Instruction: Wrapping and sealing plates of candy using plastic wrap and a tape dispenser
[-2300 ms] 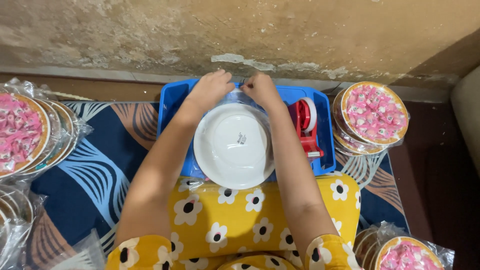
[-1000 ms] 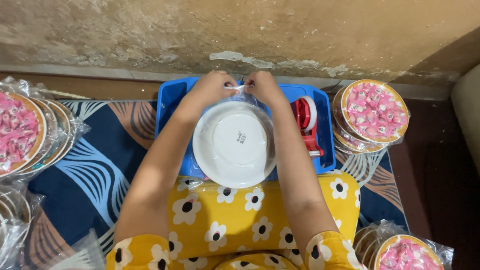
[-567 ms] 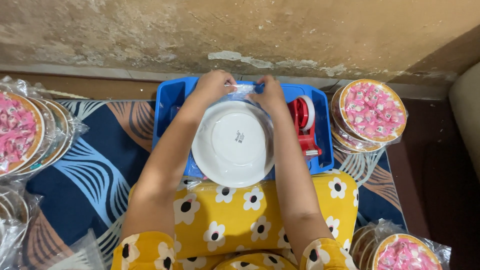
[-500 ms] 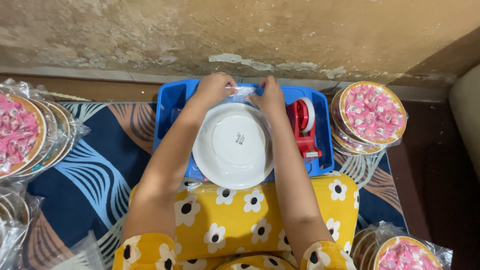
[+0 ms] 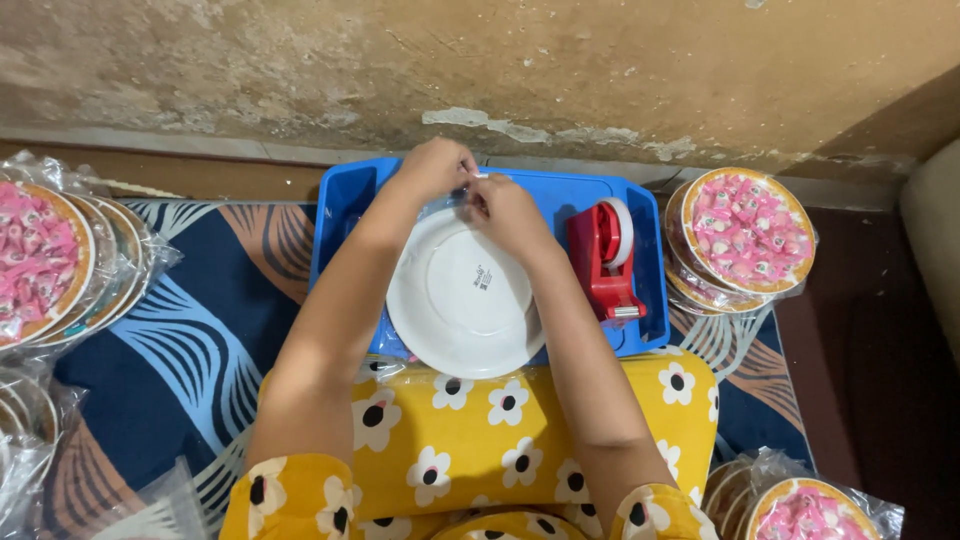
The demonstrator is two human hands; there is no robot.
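A stained, peeling wall (image 5: 560, 70) meets a seemingly brown floor (image 5: 850, 330).

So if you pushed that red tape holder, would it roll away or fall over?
Probably neither. The red tape dispenser sits on a long flat base in the blue tray, so it would likely slide, not roll. It looks chunky and stiff, maybe heavy for its size. Only its tape roll is round.

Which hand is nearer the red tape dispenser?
Right. The right hand sits just beside the red tape dispenser; the left hand is farther away, beyond the right.
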